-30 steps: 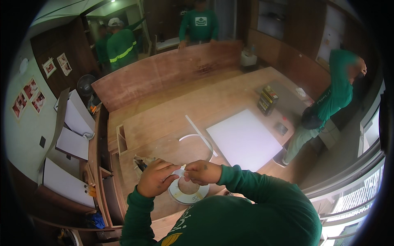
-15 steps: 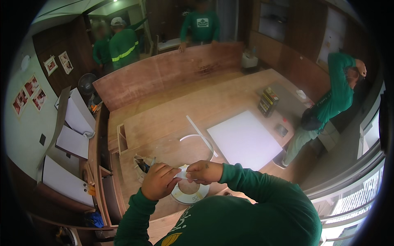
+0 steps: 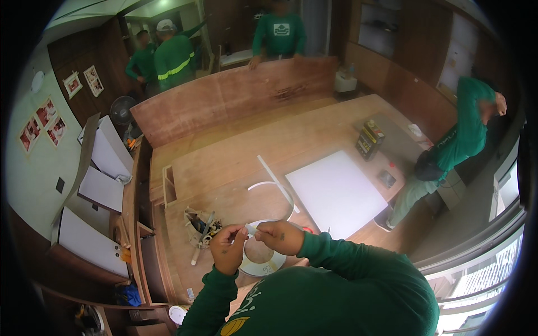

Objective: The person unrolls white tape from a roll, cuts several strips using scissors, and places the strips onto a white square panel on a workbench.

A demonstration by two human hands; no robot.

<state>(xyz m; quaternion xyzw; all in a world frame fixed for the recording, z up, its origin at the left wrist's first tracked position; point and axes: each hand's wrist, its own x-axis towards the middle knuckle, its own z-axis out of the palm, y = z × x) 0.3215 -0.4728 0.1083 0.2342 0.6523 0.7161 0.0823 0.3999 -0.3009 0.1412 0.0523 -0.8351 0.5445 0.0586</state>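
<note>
A pale roll (image 3: 260, 270) lies flat, partly covered; its centre is open. A small white strip (image 3: 251, 229) slants above it.

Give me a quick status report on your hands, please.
Left hand and right hand pinching a small white strip. White roll below them. Tool bag near left hand, clear of strip.

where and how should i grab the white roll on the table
Likely pinch the white roll by its near rim, from the body side, thumb in the open centre: it lies flat as a ring, and left hand and right hand hide parts of its far side.
</note>
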